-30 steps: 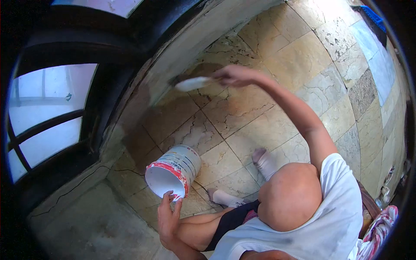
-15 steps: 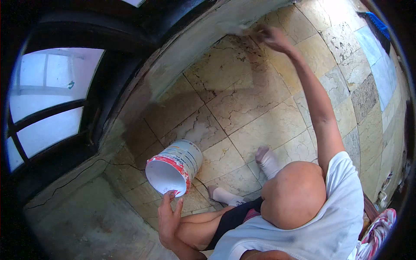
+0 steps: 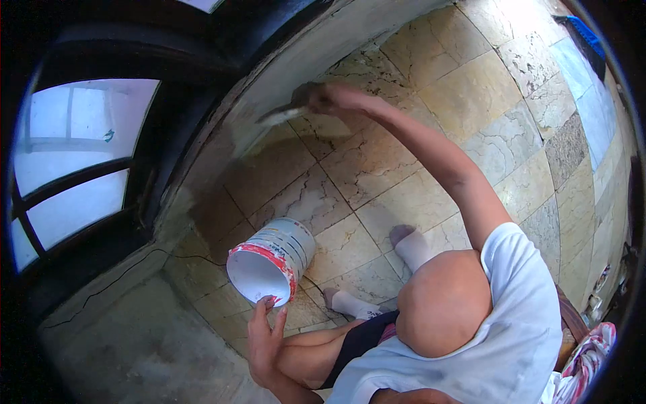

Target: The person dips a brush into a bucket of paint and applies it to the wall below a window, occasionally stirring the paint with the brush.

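Note:
With fingers hooked over the lower rim, my left hand (image 3: 264, 340) holds a tilted white bucket (image 3: 286, 242). Red smears run around the bucket's rim, and its mouth faces me, showing a pale inside. My right hand (image 3: 323, 99) is stretched far forward, closed around a paintbrush (image 3: 279, 116) whose pale head is smeared by motion. The brush head lies right by the low wall (image 3: 252, 101), where the wall meets the tiled floor. Both of my feet, in light socks, stand on the tiles to the right of the bucket.
Cracked beige tiles (image 3: 397, 182) cover the floor. Above the low wall is a dark-framed window (image 3: 74, 161). A thin black cable (image 3: 128, 268) runs along the left wall base to behind the bucket. Patterned cloth (image 3: 589, 357) lies at the lower right, a blue item (image 3: 585, 37) at the upper right.
My right hand has swept the paintbrush left and nearer along the wall base. My left hand and the bucket have stayed nearly in place.

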Demonstrator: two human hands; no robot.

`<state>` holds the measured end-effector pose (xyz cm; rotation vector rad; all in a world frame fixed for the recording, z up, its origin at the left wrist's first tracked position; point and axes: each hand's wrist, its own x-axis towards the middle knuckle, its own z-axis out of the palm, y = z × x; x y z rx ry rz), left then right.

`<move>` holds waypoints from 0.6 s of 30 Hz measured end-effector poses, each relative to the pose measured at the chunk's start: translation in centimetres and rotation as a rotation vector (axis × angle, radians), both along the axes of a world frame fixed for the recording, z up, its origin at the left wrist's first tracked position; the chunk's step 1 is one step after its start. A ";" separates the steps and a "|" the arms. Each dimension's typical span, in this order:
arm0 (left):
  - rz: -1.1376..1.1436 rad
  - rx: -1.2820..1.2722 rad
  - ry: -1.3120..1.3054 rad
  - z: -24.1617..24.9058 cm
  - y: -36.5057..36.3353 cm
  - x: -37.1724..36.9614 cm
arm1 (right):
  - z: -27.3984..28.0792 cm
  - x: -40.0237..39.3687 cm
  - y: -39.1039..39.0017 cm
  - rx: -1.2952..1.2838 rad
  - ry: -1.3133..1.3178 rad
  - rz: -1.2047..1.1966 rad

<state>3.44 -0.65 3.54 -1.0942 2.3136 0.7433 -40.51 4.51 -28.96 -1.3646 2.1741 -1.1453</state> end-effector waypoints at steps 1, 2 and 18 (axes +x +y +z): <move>0.014 0.000 -0.026 0.1 0.1 -0.1 | 0.8 -0.3 0.1 0.010 -0.045 -0.017; 0.027 0.002 -0.049 0.4 0.2 -0.2 | 1.8 -1.2 0.5 0.021 -0.087 -0.035; -0.007 -0.043 -0.024 -0.3 -0.9 0.5 | 8.2 -3.0 11.2 0.214 -0.139 -0.177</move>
